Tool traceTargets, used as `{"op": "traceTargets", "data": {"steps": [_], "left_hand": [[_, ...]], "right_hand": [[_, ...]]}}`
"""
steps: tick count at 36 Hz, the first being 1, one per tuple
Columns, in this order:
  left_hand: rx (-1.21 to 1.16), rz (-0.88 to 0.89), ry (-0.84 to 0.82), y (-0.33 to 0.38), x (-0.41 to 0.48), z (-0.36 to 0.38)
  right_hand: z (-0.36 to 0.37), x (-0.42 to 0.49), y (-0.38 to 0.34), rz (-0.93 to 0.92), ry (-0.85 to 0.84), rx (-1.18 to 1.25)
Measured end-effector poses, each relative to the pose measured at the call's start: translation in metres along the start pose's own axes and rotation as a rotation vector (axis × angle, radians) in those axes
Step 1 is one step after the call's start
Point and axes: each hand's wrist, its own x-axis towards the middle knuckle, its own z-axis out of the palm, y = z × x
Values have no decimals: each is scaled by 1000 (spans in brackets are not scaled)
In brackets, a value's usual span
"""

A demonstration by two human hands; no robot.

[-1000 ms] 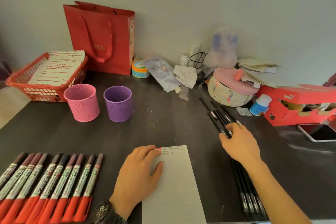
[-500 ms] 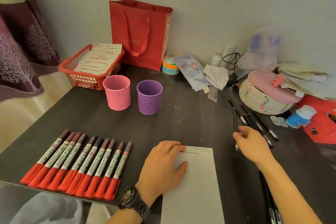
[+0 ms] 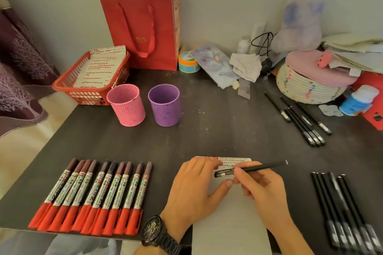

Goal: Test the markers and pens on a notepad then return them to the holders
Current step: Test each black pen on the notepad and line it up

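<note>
A white notepad (image 3: 230, 223) lies at the front of the dark table, with red and dark scribbles along its top edge. My left hand (image 3: 194, 192) rests flat on its left part. My right hand (image 3: 261, 190) pinches a black pen (image 3: 263, 166) that lies nearly level over the pad's top, capped end toward my left fingers. Several red markers (image 3: 93, 196) lie in a row at the front left. Two groups of black pens lie at the right, one further back (image 3: 304, 122) and one at the front (image 3: 344, 209). A pink holder (image 3: 126, 104) and a purple holder (image 3: 164, 104) stand behind, nothing visible in them.
A red basket (image 3: 91, 76) with a marked sheet stands at the back left, a red paper bag (image 3: 145, 27) behind it. Clutter fills the back right: a woven basket (image 3: 306, 87), a blue-white bottle (image 3: 358, 101), papers, cloths. The table's left edge (image 3: 41, 141) runs diagonally.
My right hand has lifted one black pen from the group at the right and brought it left over the notepad's top. The camera has tilted down and left. My left hand stays on the pad.
</note>
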Motion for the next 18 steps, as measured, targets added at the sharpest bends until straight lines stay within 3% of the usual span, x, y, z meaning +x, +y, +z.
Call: {"op": "traceTargets", "data": {"steps": [4,9,18], "left_hand": [[67,143,-8,0,1,3],[80,88,-80,-1,1,4],[117,114,86,-3,4,3]], "right_hand": [[0,-1,-1,-17,-94,-37],[2,0,3,-33,-120,-94],[1,2,4,-29,-87,-49]]}}
